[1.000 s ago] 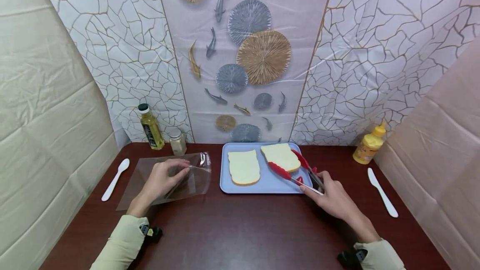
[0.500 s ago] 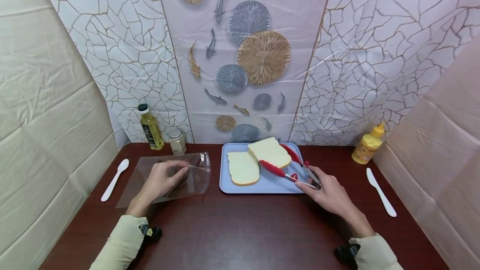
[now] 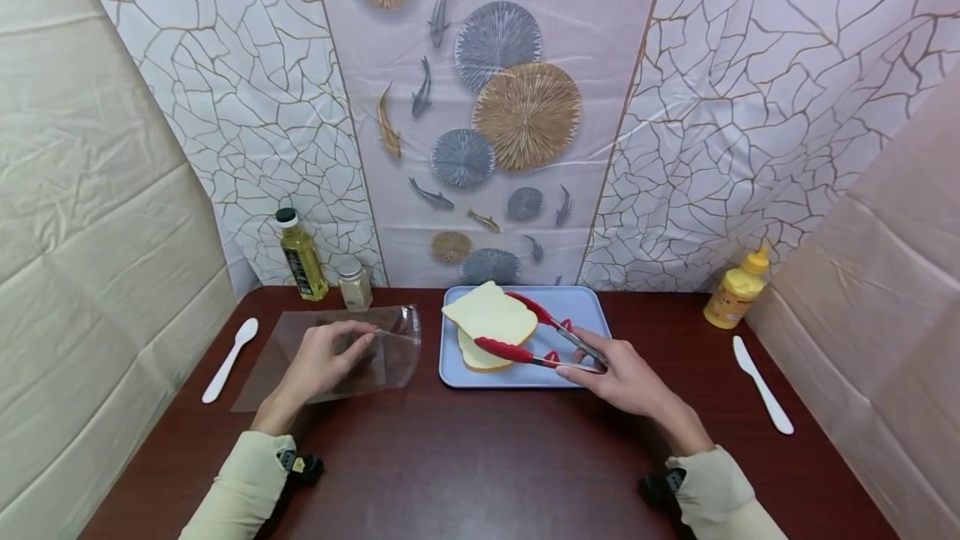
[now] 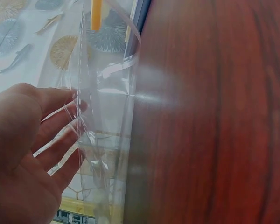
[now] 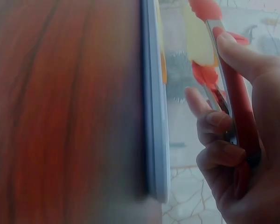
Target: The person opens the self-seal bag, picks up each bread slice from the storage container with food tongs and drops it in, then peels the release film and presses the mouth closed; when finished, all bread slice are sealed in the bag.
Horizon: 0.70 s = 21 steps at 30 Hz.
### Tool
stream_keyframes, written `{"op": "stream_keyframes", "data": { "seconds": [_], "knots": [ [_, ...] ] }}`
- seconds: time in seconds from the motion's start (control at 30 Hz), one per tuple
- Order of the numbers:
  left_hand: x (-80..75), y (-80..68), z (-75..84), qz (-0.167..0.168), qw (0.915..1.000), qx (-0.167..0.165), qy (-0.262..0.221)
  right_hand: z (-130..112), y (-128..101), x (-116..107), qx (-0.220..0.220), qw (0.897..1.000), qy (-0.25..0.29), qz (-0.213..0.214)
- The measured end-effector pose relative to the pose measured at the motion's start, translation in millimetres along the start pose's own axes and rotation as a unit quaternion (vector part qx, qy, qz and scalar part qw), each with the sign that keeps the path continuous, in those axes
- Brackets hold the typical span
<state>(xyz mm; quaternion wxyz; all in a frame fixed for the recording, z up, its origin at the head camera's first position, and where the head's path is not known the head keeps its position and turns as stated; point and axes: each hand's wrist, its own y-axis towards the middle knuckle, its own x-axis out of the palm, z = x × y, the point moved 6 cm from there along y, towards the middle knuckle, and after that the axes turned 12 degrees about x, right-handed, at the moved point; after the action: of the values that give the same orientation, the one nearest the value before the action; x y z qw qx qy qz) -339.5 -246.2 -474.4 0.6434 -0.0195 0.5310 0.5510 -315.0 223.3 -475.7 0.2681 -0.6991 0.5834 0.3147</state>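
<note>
Thumb and fingertips of my left hand (image 3: 322, 361) pinch the upper layer of a clear plastic bag (image 3: 390, 369), holding its mouth raised on the right side. My right hand (image 3: 626, 377) grips red-tipped metal tongs (image 3: 517, 352); in the right wrist view, fingers wrap the handles of the tongs (image 5: 238, 102). Between the tong tips is a bread slice (image 3: 495, 311), raised and tilted over a second bread slice (image 3: 480, 357), which lies on the left half of a light blue tray (image 3: 558, 377). The upper slice hides most of the lower one.
Behind the bag stand an oil bottle (image 3: 303, 261) and a small capped jar (image 3: 356, 283). A white spoon (image 3: 231, 359) lies at the left. On the right are a yellow squeeze bottle (image 3: 738, 290) and a white knife (image 3: 762, 384). Fabric walls (image 3: 885, 273) border the table.
My right hand has moved left with the tongs, carrying the bread slice from the tray's right half to above the other slice. The left hand keeps its pinch on the bag.
</note>
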Motion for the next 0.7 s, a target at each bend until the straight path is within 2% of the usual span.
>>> {"op": "stream_keyframes", "data": {
  "seconds": [0.23, 0.37, 0.5, 0.7],
  "knots": [
    [-0.8, -0.7, 0.3, -0.002, 1.0, -0.002, 0.006, -26, 8, 15, -0.058, 0.998, 0.002, -0.032],
    [-0.2, -1.5, 1.3, -0.001, 1.0, -0.003, 0.005, -38, 12, 21, -0.087, 0.995, -0.025, -0.032],
    [-0.7, -0.7, 0.7, -0.002, 1.0, -0.009, -0.002, -47, 12, 25, -0.092, 0.994, -0.061, -0.027],
    [-0.8, -0.6, -1.8, -0.001, 0.9998, -0.02, -0.003, -62, 11, 30, -0.096, 0.992, -0.078, -0.024]
  ]
}}
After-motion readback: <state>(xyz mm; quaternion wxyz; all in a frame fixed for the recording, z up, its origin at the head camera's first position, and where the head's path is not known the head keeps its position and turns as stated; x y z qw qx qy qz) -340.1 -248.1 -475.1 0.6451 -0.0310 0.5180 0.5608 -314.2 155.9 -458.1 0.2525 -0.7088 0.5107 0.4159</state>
